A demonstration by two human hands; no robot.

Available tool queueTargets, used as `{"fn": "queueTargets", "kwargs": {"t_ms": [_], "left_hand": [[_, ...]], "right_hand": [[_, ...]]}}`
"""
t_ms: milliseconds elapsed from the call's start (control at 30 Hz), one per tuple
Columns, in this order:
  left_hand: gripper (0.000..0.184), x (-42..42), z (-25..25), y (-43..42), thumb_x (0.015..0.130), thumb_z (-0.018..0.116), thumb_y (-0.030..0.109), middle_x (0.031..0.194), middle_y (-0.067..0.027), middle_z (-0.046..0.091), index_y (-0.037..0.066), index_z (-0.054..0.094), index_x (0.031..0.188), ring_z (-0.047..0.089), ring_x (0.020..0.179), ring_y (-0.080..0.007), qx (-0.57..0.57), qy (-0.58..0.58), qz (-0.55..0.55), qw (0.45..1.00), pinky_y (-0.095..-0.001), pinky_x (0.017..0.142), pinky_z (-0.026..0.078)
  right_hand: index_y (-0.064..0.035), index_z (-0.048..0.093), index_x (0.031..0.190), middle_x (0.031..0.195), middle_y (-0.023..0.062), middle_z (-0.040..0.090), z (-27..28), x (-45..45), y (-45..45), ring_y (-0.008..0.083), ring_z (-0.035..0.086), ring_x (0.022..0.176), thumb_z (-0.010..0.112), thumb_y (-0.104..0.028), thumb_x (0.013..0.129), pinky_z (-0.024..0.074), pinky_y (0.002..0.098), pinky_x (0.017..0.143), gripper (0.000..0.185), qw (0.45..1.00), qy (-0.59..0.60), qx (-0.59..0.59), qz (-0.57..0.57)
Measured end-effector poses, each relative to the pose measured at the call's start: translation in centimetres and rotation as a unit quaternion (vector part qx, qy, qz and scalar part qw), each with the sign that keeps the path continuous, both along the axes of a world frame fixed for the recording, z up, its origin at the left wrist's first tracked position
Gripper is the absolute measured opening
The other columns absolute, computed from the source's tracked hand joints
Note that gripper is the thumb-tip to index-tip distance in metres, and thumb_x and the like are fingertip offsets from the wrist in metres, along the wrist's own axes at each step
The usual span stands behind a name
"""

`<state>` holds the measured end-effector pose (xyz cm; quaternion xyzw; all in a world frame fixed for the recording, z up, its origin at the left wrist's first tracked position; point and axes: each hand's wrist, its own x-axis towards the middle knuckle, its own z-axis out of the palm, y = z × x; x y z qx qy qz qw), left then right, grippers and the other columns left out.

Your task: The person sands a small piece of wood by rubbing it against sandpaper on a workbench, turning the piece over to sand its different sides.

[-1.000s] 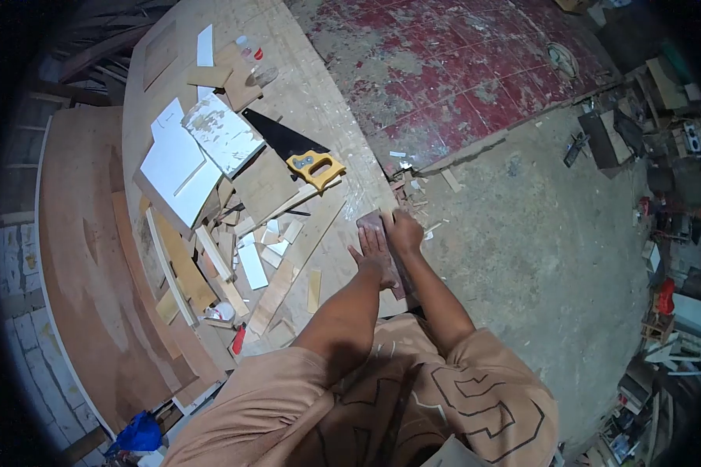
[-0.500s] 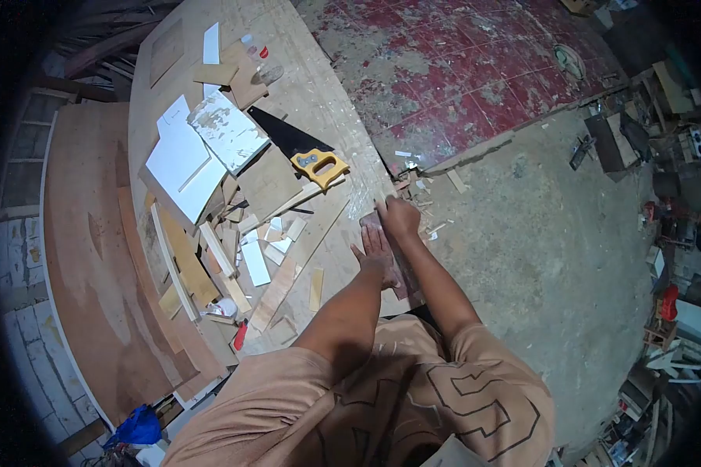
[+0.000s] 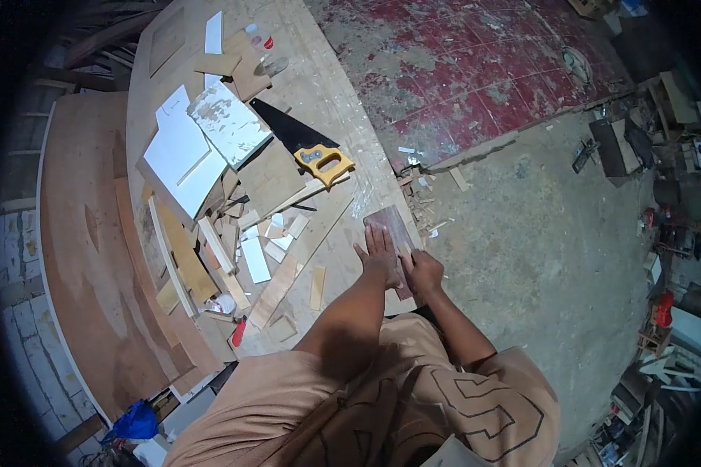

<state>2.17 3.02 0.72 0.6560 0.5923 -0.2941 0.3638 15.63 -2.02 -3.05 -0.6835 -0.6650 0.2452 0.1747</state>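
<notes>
A dark brown wooden board (image 3: 395, 222) lies along the right edge of the workbench, close to my body. Flat on top of it rests my left hand (image 3: 379, 254), its fingers stretched out and pressing down. My right hand (image 3: 424, 272) is closed at the board's right edge, knuckles up. Whatever it grips is too small and too covered by the fingers to name. Farther up the bench lies a handsaw (image 3: 311, 152) with a yellow handle and black blade, apart from both hands.
Wood offcuts (image 3: 255, 258), white panels (image 3: 179, 156) and a paint-flaked white board (image 3: 226, 124) litter the workbench (image 3: 339, 86). A large curved plywood sheet (image 3: 86, 249) stands on the left. Concrete floor (image 3: 514, 265) and worn red tiles (image 3: 475, 70) lie to the right.
My right hand has slid along the board's edge from its far end back toward my body. The left hand stays flat on the board. The view has shifted slightly.
</notes>
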Motion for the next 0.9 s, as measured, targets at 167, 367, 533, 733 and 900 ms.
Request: {"fn": "queueTargets", "kwargs": {"t_ms": [167, 367, 533, 733, 900], "left_hand": [[0.154, 0.1, -0.2, 0.0, 0.054, 0.089, 0.051, 0.155, -0.0326, -0.022, -0.008, -0.018, 0.148, -0.026, 0.142, -0.0495, -0.014, 0.009, 0.001, 1.000, -0.0770, 0.105, -0.002], [0.152, 0.2, -0.3, -0.2, 0.055, 0.089, 0.050, 0.157, -0.0302, -0.020, -0.006, -0.016, 0.150, -0.022, 0.144, -0.0477, 0.002, 0.025, -0.009, 1.000, -0.0766, 0.107, 0.002], [0.151, 0.1, 0.3, 0.1, 0.056, 0.089, 0.050, 0.157, -0.0297, -0.020, -0.004, -0.016, 0.150, -0.021, 0.144, -0.0472, 0.005, 0.009, -0.002, 1.000, -0.0763, 0.107, 0.002], [0.152, 0.1, 0.6, 0.1, 0.058, 0.088, 0.049, 0.155, -0.0316, -0.023, -0.004, -0.021, 0.149, -0.025, 0.143, -0.0479, -0.016, 0.006, 0.000, 1.000, -0.0757, 0.107, 0.000], [0.150, 0.3, 0.6, 0.0, 0.057, 0.089, 0.049, 0.156, -0.0308, -0.022, -0.004, -0.016, 0.151, -0.022, 0.144, -0.0477, -0.002, 0.018, -0.004, 1.000, -0.0758, 0.108, 0.003]], "right_hand": [[-0.0073, 0.065, 0.080, 0.077, 0.0159, 0.066, -1.3, -4.8, 10.7, 0.0354, 0.066, 0.070, 0.063, -0.044, 0.088, 0.0498, 0.0468, 0.059, 0.038, 0.999, -0.002, 0.028, -0.027], [-0.0077, 0.064, 0.079, 0.077, 0.0151, 0.066, -0.2, -4.5, 11.1, 0.0349, 0.066, 0.072, 0.063, -0.045, 0.088, 0.0503, 0.0459, 0.061, 0.038, 1.000, -0.016, 0.009, -0.023], [-0.0080, 0.064, 0.078, 0.073, 0.0139, 0.065, -0.6, 0.1, 1.6, 0.0345, 0.065, 0.068, 0.064, -0.044, 0.087, 0.0498, 0.0463, 0.059, 0.037, 0.999, 0.004, 0.007, 0.045], [-0.0082, 0.064, 0.077, 0.075, 0.0136, 0.065, -0.5, 0.0, 3.0, 0.0335, 0.065, 0.070, 0.065, -0.046, 0.087, 0.0494, 0.0446, 0.060, 0.039, 0.999, -0.011, 0.007, 0.040], [-0.0072, 0.064, 0.078, 0.077, 0.0153, 0.066, -0.9, -4.4, 11.5, 0.0357, 0.066, 0.073, 0.062, -0.047, 0.089, 0.0499, 0.0471, 0.063, 0.042, 0.999, -0.012, 0.017, -0.027]]}}
